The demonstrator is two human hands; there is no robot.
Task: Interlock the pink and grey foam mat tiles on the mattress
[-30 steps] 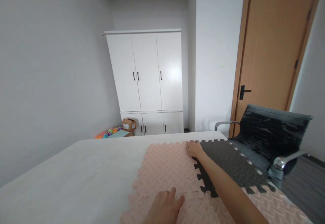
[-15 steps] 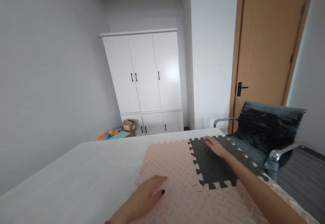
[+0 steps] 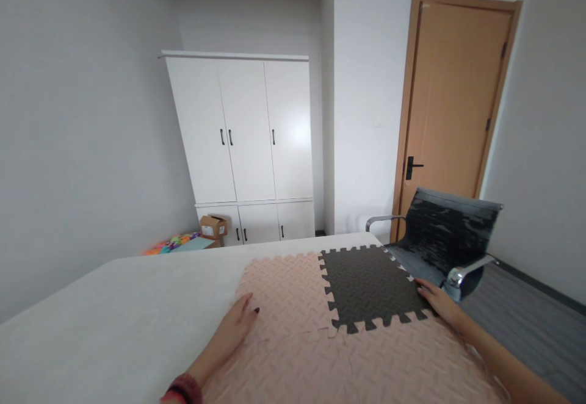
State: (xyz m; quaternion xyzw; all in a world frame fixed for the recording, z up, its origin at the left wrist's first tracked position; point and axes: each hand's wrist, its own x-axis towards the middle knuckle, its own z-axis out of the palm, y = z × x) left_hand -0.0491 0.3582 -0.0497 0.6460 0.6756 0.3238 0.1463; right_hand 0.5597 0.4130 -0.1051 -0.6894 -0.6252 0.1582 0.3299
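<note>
Foam puzzle mat tiles lie flat on a white table (image 3: 151,306). A dark grey tile (image 3: 373,285) sits at the far right, beside a pink tile (image 3: 288,288); more pink foam (image 3: 315,367) covers the near side. At the left edge of the pink foam rests my left hand (image 3: 238,321), open, with its fingers stretched forward. My right hand (image 3: 437,303) is at the right edge of the dark tile, near its front corner. Its fingers are extended and grip nothing that I can see. A reddish band (image 3: 185,387) circles my left wrist.
A black office chair (image 3: 453,227) with metal armrests stands close to the table's right side. Behind are a white cabinet (image 3: 242,129) and a wooden door (image 3: 453,99). A cardboard box (image 3: 213,227) and colourful items (image 3: 171,243) show beyond the table's far edge.
My right hand has come back from the far part of the dark tile to its right edge. My left hand has shifted left to the pink foam's edge. The view has turned slightly right.
</note>
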